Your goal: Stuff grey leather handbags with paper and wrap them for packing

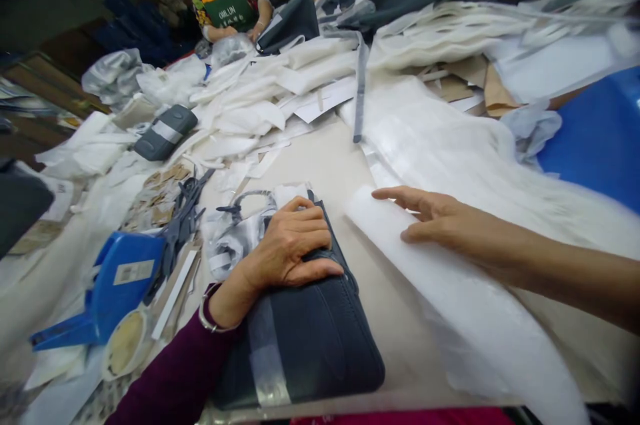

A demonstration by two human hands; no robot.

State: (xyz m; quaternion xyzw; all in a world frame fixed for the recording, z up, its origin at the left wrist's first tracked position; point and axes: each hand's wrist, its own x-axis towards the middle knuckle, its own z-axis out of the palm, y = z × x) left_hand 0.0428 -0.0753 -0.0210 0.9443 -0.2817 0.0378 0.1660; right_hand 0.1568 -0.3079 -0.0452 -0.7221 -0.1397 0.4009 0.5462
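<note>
A dark blue-grey handbag (320, 338) lies flat at the table's front edge, with a translucent strip of wrap across its body. My left hand (295, 245) rests on its upper part, fingers curled over it and thumb stretched along the leather. Clear wrap and white padding (227, 251) surround the handle parts beside that hand. To the right, my right hand (435, 218) has thumb and fingers apart over the near end of a white foam sheet (450, 305). The thumb appears to touch the sheet, which curves down towards the front edge.
Stacked white foam sheets (425, 131) cover the right side and back. A blue holder (125, 271), scissors (183, 211), a small tub (125, 343) and a wrapped dark wallet-like bag (167, 133) lie left. Across the table, a person in a green apron (225, 1) handles another dark bag (293, 21).
</note>
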